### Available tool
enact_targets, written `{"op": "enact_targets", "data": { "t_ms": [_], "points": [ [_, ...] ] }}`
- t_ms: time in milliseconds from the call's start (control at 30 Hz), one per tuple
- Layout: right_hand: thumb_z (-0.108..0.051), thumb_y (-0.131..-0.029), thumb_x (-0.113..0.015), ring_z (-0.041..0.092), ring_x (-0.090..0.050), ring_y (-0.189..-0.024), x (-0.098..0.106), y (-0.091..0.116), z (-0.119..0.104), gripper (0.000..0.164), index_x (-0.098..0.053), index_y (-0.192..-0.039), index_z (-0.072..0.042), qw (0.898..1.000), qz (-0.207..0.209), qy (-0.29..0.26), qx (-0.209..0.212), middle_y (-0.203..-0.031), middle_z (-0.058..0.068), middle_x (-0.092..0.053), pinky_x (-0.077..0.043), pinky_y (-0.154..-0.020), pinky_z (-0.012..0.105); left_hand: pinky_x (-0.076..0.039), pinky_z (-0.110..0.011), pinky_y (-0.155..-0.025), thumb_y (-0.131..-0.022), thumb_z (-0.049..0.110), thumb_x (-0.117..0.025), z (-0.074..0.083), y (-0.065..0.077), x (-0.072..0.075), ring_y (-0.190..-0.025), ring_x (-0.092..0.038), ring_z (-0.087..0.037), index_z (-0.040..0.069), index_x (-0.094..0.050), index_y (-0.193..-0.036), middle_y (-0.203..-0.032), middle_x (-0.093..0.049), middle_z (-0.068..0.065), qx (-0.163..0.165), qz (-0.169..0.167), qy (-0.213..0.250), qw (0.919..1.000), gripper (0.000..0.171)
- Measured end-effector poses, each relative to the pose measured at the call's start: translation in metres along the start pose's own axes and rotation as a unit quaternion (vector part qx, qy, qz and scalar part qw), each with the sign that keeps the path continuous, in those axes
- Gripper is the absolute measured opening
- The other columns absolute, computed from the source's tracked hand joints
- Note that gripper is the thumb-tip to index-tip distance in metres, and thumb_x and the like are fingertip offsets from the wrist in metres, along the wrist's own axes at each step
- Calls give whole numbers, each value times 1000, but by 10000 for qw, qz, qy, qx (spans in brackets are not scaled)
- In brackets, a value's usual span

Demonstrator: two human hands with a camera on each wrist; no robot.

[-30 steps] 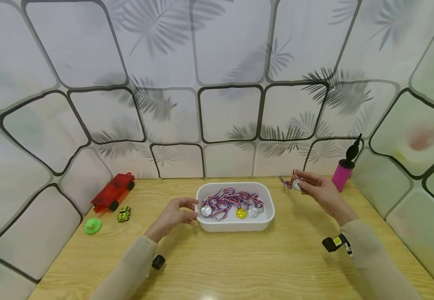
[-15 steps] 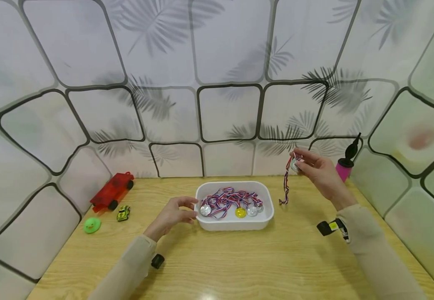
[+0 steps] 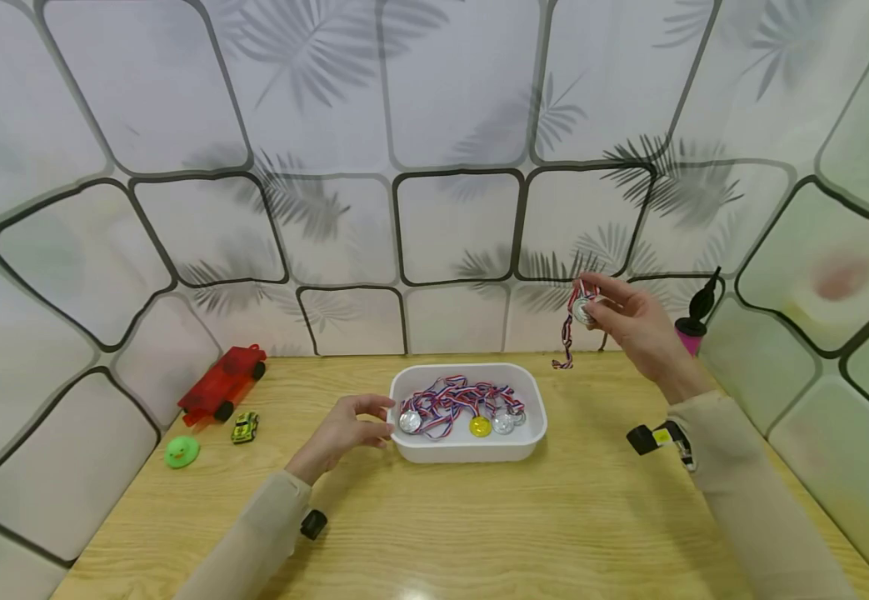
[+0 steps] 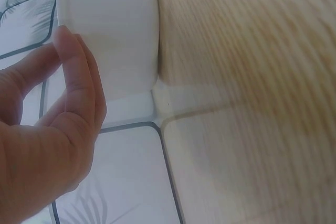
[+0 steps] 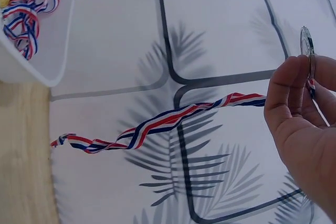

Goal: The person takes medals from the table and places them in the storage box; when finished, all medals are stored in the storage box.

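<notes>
My right hand (image 3: 640, 329) pinches a silver medal (image 3: 582, 312) between thumb and fingers, raised above the back of the table. Its red, white and blue ribbon (image 5: 173, 119) hangs down twisted from the hand. My left hand (image 3: 344, 435) rests at the left end of a white tray (image 3: 471, 452), fingers loosely bent. In the left wrist view its fingertips (image 4: 65, 38) meet the tray's outer wall near the rim. Inside the tray lie a gold medal (image 3: 481, 426), several silver medals (image 3: 409, 422) and a tangle of striped ribbons (image 3: 452, 398).
At the left stand a red toy car (image 3: 224, 383), a small yellow-green car (image 3: 245, 427) and a green duck toy (image 3: 182, 452). A pink and black pump (image 3: 692, 329) stands behind the right hand. A patterned backdrop (image 3: 456, 225) rises at the table's back edge.
My right hand has lifted the silver medal off the table, up and slightly left, and its ribbon now dangles. The left hand and tray have stayed in place.
</notes>
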State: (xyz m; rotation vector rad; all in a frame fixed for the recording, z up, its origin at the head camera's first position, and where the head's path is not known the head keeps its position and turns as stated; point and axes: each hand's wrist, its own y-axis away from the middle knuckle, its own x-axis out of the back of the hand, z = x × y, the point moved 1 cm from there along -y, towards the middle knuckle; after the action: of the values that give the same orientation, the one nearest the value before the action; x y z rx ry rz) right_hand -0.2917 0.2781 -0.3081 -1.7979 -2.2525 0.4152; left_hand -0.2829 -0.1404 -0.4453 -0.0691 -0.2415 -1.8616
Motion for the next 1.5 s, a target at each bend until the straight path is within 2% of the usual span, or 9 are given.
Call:
{"op": "enact_targets", "data": {
  "t_ms": [300,500,800,1000,1200,1367,1500],
  "points": [
    [-4,-95,-61,6,-61,-89,-14,-8,-17,44,-55,-139,-9,9996,-149,-139,185,-129,-3,-58,-57,-76,19,-62,-33,-69,-84,-9,-68,1,0,1,-75,-66,-16,-8,-57,-128,-114,-56,-29,11,31,-9,10000,45],
    [0,-96,-59,7,-61,-89,-27,-11,-22,44,-53,-139,-3,9974,-549,-338,315,-126,4,-59,-56,-73,18,-62,-32,-69,-85,-9,-68,1,0,1,-74,-66,-16,-8,-57,-127,-114,-56,-29,9,25,-18,10000,44],
    [-3,-96,-60,7,-60,-86,-50,-26,-14,41,-55,-137,-3,9953,-969,-8,3,-118,3,-64,-54,-72,19,-62,-34,-70,-84,-10,-68,-1,1,0,-74,-65,-16,-9,-57,-127,-111,-57,-26,73,59,15,10000,44],
    [-4,-96,-61,8,-59,-85,-65,-36,-3,45,-52,-140,-2,9949,-927,182,-352,-118,-3,-66,-53,-70,19,-62,-35,-70,-84,-10,-68,0,3,0,-73,-66,-16,-10,-56,-127,-111,-56,-26,22,55,32,10000,45],
    [-5,-96,-60,6,-60,-87,-73,-44,6,48,-47,-142,2,9925,-954,589,-480,-120,-8,-64,-53,-70,20,-62,-34,-70,-84,-9,-68,2,1,0,-75,-66,-16,-9,-56,-128,-111,-57,-26,-19,49,46,10000,45],
    [-4,-96,-60,6,-61,-85,-71,-48,13,48,-47,-141,4,9898,-998,888,-487,-118,-4,-65,-53,-70,21,-62,-36,-71,-84,-8,-69,2,1,0,-75,-65,-16,-9,-57,-127,-109,-58,-24,-52,33,-3,10000,45],
    [-3,-96,-60,5,-62,-86,-63,-49,23,47,-48,-141,3,9854,-942,1245,-682,-128,8,-62,-55,-72,22,-62,-35,-70,-83,-8,-69,2,2,0,-75,-64,-17,-9,-57,-127,-108,-58,-24,-39,41,4,10000,45]
  ]
}}
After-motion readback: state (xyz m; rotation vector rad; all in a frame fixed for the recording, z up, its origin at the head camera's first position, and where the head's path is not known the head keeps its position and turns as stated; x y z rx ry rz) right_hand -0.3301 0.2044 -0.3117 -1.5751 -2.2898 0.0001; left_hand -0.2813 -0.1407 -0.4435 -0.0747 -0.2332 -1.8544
